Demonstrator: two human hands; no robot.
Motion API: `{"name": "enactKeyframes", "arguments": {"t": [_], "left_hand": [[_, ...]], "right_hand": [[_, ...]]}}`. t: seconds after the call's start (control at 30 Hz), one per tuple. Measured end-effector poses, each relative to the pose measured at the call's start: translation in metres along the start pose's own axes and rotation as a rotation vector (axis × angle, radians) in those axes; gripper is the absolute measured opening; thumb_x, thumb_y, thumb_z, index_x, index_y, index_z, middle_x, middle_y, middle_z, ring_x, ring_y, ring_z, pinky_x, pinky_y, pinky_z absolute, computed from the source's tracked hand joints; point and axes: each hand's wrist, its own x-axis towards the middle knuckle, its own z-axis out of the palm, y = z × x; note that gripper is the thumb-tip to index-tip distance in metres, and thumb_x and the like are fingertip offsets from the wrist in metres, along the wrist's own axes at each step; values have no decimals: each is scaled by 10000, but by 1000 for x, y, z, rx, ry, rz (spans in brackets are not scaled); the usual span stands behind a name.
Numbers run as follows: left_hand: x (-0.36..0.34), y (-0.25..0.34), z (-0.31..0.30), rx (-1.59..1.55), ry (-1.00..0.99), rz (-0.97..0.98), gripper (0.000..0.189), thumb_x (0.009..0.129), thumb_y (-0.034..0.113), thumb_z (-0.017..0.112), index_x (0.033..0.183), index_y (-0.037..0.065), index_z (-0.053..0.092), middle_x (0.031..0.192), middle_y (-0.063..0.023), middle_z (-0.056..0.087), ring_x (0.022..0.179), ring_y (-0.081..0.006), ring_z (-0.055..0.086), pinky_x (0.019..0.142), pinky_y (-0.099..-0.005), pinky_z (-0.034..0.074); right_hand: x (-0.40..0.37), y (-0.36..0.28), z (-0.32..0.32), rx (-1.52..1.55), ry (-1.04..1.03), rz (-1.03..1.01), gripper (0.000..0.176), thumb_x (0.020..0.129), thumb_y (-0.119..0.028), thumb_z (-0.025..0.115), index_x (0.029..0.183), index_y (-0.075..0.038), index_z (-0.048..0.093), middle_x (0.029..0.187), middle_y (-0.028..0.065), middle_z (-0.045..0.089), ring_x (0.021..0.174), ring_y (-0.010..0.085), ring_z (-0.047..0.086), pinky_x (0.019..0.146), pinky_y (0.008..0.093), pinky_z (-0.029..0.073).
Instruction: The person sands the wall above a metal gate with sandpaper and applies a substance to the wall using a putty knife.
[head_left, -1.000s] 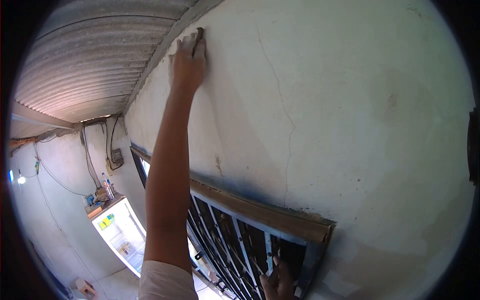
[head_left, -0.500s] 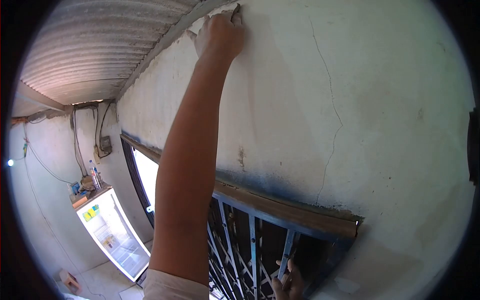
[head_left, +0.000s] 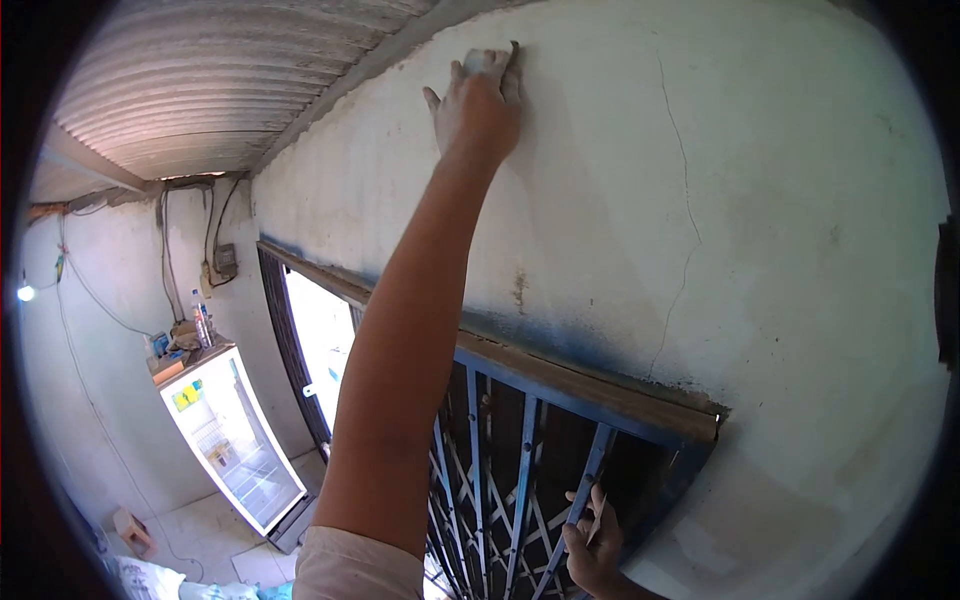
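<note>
My left hand (head_left: 480, 110) is raised high against the pale plastered wall (head_left: 600, 200), one finger spread out to the left. Pressed under its fingers is a thin, flat scraper-like piece (head_left: 514, 50) with a dark edge; its exact shape is partly hidden. Low at the right, my right hand (head_left: 596, 545) has curled fingers beside a blue bar of the folding metal gate (head_left: 528, 440). Something thin seems to be between those fingers, too small to tell. A long crack (head_left: 686, 190) runs down the wall right of my left hand.
A wooden lintel (head_left: 600, 392) tops the gate. Corrugated roofing (head_left: 220, 80) slopes above at the left. A lit glass-door fridge (head_left: 235, 440) carries bottles (head_left: 202, 318) and small items. Cables and a grey box (head_left: 226, 262) hang on the side wall; a block (head_left: 133, 532) lies on the floor.
My left hand has come down the wall from near its top edge. My right hand is more fully visible beside the gate. The whole view has shifted slightly.
</note>
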Motion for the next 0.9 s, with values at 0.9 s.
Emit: {"name": "enactKeyframes", "arguments": {"t": [0.9], "left_hand": [[62,-27,31,-88,116,-19,485,983,370,456,1429,182,494,1395,-156,541,1332,-361,456,1114,-464,327]], "right_hand": [[0,25,-22,-93,-118,-105,639,908,8,533,1498,-16,290,1210,136,525,594,8,359,538,175,335]]}}
